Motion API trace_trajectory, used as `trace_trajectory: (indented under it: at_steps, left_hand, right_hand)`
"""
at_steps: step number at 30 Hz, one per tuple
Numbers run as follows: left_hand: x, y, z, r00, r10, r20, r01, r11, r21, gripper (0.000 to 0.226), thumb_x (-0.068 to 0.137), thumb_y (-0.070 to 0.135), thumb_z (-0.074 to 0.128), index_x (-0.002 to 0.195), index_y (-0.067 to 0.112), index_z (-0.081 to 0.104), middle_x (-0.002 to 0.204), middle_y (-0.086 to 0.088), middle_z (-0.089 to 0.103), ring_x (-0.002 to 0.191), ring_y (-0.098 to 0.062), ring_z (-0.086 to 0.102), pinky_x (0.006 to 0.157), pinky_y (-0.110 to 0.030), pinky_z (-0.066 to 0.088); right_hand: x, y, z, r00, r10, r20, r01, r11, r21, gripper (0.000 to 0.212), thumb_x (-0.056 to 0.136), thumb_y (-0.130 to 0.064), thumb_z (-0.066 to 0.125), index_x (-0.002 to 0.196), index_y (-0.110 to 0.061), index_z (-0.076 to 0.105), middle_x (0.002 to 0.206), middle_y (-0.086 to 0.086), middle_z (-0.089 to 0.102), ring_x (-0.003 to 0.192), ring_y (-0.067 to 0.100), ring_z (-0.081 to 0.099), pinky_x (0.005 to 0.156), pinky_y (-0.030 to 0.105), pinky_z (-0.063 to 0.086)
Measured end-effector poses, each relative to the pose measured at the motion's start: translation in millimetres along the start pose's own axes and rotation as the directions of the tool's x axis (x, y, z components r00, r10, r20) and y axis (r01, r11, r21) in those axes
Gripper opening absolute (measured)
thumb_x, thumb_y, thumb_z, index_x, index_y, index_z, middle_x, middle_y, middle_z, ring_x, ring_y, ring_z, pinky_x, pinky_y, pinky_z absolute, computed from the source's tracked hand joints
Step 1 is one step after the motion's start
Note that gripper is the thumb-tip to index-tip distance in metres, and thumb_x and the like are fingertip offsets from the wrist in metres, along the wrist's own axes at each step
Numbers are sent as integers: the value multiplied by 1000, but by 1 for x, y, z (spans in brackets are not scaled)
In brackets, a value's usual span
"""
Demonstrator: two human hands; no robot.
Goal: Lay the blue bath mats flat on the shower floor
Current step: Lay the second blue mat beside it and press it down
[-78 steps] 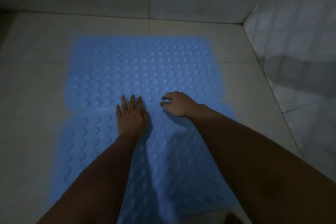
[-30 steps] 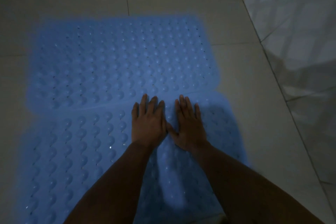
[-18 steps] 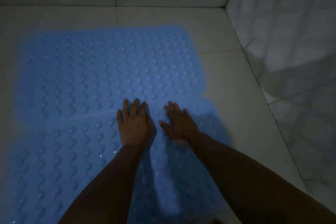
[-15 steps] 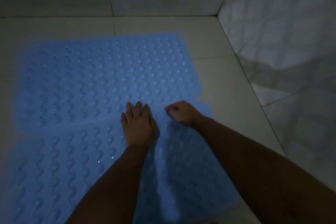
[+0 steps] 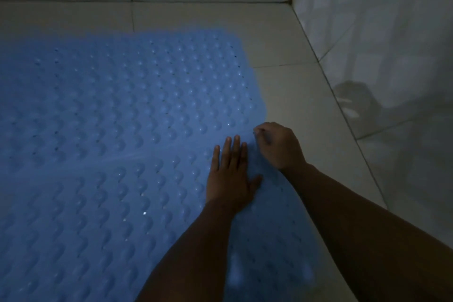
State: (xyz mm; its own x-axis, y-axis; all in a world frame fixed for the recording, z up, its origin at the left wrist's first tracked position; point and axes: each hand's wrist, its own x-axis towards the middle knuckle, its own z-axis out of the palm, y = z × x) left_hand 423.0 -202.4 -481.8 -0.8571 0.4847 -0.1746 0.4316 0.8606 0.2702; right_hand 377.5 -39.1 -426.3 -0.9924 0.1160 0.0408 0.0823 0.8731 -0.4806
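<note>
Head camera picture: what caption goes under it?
Left hand flat on blue bath mats, right hand curled at their edge.

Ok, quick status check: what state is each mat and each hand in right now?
Far blue bath mat: spread flat on the tiled shower floor.
Near blue bath mat: spread flat, its far edge meeting the far mat.
Left hand: open, palm flat on the near mat.
Right hand: fingers curled at the mats' right edge; grip unclear.

The blue rubbery bath mats carry raised bumps and a soft sheen. The pale floor tiles are smooth; the wall tiles are glossy.
</note>
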Motion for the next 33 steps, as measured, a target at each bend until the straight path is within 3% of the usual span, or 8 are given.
trace_trajectory:
  at_steps: [7,13,15,18,21,24,29,33]
  left_hand:
    - [2,5,-5,999,-31,14,31,999,-24,84,101,64,13,161,7,2,170,-11,-7,157,-26,-14,126,-52,-8]
    - [16,0,-48,972,11,237,17,993,-116,71,105,43,31,161,5,10,171,-13,-4,158,-30,-7,126,-53,-3]
    - [26,-7,-70,956,37,292,15,984,-176,66,105,37,36,160,6,17,171,-14,6,157,-31,4,126,-52,8]
    - [24,-17,-86,982,25,188,2,990,-138,67,103,36,39,161,11,15,170,-10,12,157,-33,6,126,-48,16]
    - [7,-24,-81,994,-22,105,33,994,-108,70,101,39,39,162,16,13,171,-6,8,158,-33,-4,127,-48,11]
    - [-7,-32,-69,998,-39,42,44,993,-113,70,98,42,35,162,19,19,171,-6,9,157,-34,-10,127,-49,8]
    - [-13,-41,-51,999,2,-36,-6,994,-111,77,88,47,15,155,16,38,167,-8,25,157,-37,3,125,-53,17]
    - [-16,-48,-40,998,28,-58,-34,994,-105,66,92,41,31,151,15,46,163,-10,36,156,-38,13,123,-55,24]
  right_hand:
    - [-6,16,5,998,13,-63,-12,1000,13,28,98,-31,53,105,-14,73,105,7,72,97,27,67,86,39,53]
    - [-6,1,-20,968,-96,230,107,994,-37,46,97,-34,46,124,-3,66,125,18,66,115,35,63,97,37,50]
    - [-15,-3,-20,924,-76,375,124,987,-105,61,96,-38,44,143,0,50,149,22,48,139,36,46,113,44,40]
    - [-44,-7,-1,865,10,502,123,965,-231,78,95,-45,35,158,-4,17,167,17,10,155,31,11,123,53,19]
    - [-64,-9,23,916,27,400,100,950,-295,91,90,-61,21,159,-3,8,168,16,1,156,30,0,124,56,8]
    - [-74,-7,40,956,14,292,100,924,-370,92,95,-66,25,159,-2,7,169,15,2,156,29,-3,124,56,7]
    - [-80,-1,52,991,-51,123,90,939,-332,94,95,-72,28,160,-6,11,169,11,7,157,25,0,125,55,9]
    - [-76,2,55,991,-30,132,73,941,-331,97,94,-74,30,161,-8,5,170,8,1,157,22,-7,126,53,5]
